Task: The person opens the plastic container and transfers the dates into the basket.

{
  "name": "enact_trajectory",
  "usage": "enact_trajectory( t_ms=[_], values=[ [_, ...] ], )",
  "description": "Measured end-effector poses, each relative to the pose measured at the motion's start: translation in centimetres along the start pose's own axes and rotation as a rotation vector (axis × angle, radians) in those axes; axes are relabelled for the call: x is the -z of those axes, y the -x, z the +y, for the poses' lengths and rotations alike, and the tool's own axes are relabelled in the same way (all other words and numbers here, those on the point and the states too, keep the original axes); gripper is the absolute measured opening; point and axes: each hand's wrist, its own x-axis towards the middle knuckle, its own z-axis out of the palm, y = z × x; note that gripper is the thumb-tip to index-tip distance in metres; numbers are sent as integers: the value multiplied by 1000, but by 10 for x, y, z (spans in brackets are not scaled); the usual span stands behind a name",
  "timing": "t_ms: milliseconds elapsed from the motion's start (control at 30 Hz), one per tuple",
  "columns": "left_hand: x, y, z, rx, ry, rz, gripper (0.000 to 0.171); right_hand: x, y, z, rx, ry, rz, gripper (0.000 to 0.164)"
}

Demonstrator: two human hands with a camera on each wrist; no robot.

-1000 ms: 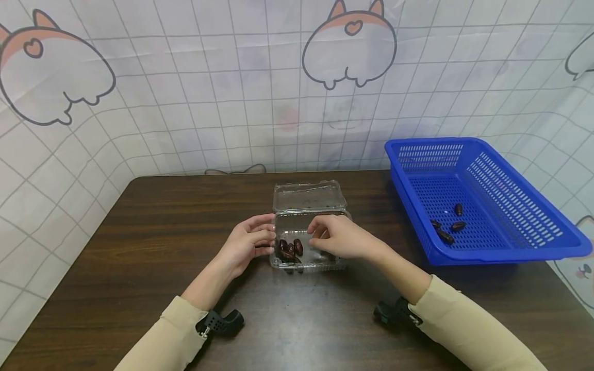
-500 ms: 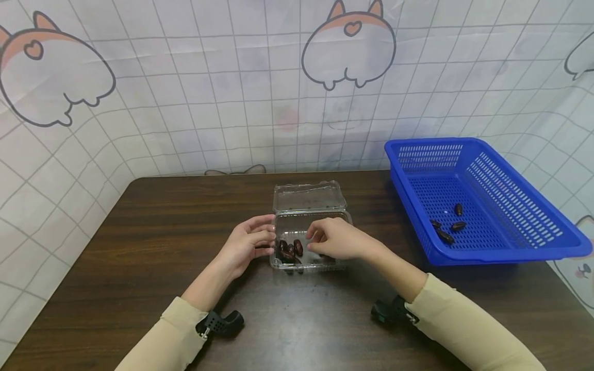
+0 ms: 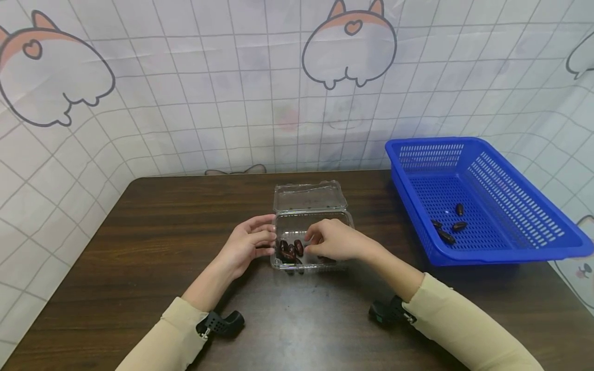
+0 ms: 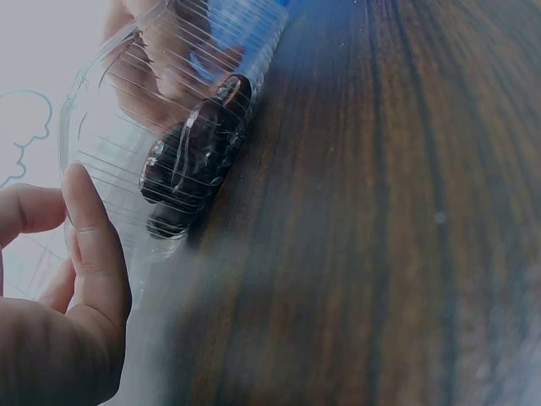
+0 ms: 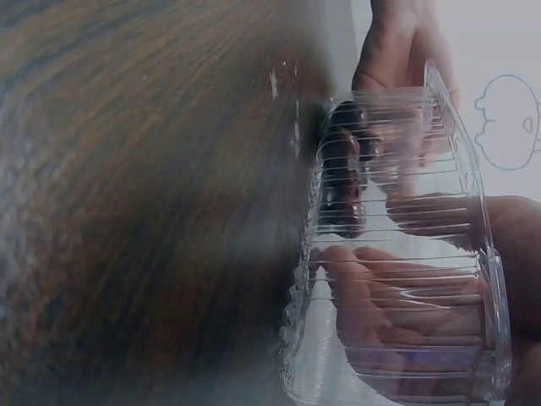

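Currently the right hand [image 3: 336, 239] is reaching down inside the clear container [image 3: 292, 224], its bent fingers parting beside the dark dates [image 3: 298, 248], and nothing is visibly sitting between the fingertips. The left hand [image 3: 243, 242] is keeping loosely straight fingers against the outside of the left wall, touching rather than clasping it. The dates are lying bunched at the container's left end, while a few loose dates [image 3: 459, 226] are resting in the blue basket [image 3: 506, 256] on the right. Taking one well is probably calling for a light pinch across the middle of the outermost date, since glossy skins may be slipping or sticking to neighbours. The thin plastic is likely needing only gentle bracing, as harder pressing could be buckling the wall or sliding everything along the surface [image 3: 185, 221].
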Motion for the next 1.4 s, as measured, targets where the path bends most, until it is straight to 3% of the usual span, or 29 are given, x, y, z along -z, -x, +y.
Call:
enact_trajectory(
  t_ms=[667,900,1400],
  values=[
    [0,1,1,1,13,-4,49,-7,-9,-2,0,-38,-21,37],
    [1,1,1,0,9,-7,49,-9,-12,1,37,-47,-35,45],
    [0,1,1,1,2,-3,49,-14,-16,1,24,-22,26,32]
  ],
)
